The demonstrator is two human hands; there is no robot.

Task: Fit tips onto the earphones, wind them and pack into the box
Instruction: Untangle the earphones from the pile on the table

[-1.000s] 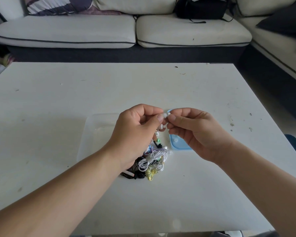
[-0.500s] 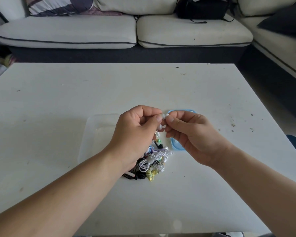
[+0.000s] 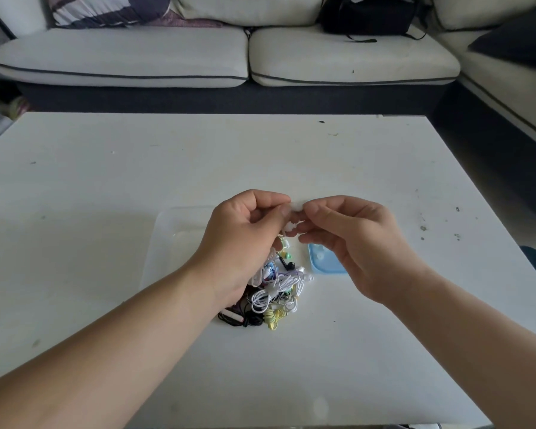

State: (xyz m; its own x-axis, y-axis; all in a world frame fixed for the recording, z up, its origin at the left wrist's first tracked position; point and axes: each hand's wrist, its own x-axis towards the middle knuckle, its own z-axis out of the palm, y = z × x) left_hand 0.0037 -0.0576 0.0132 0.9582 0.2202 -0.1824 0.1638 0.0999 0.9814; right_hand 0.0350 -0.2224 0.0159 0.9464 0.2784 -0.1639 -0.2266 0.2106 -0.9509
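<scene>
My left hand (image 3: 245, 239) and my right hand (image 3: 353, 243) meet fingertip to fingertip above the white table (image 3: 106, 181). Between them sits a small white earbud (image 3: 297, 206); the left hand pinches it and the right pinches a white tip against it. A second white bud (image 3: 291, 233) dangles just below, its cord running down to a tangled pile of white, black, yellow and green earphones (image 3: 273, 298). A clear plastic box (image 3: 174, 236) lies behind my left hand. A light blue lid (image 3: 322, 263) holding small tips lies under my right hand.
A cream sofa (image 3: 198, 57) runs along the far side of the table, with a striped cushion (image 3: 106, 10) and a black bag (image 3: 365, 13) on it. Small dark specks (image 3: 423, 228) dot the table's right part.
Both hands stay joined at the fingertips over the pile. My right hand has shifted slightly, so less of the blue lid shows than before.
</scene>
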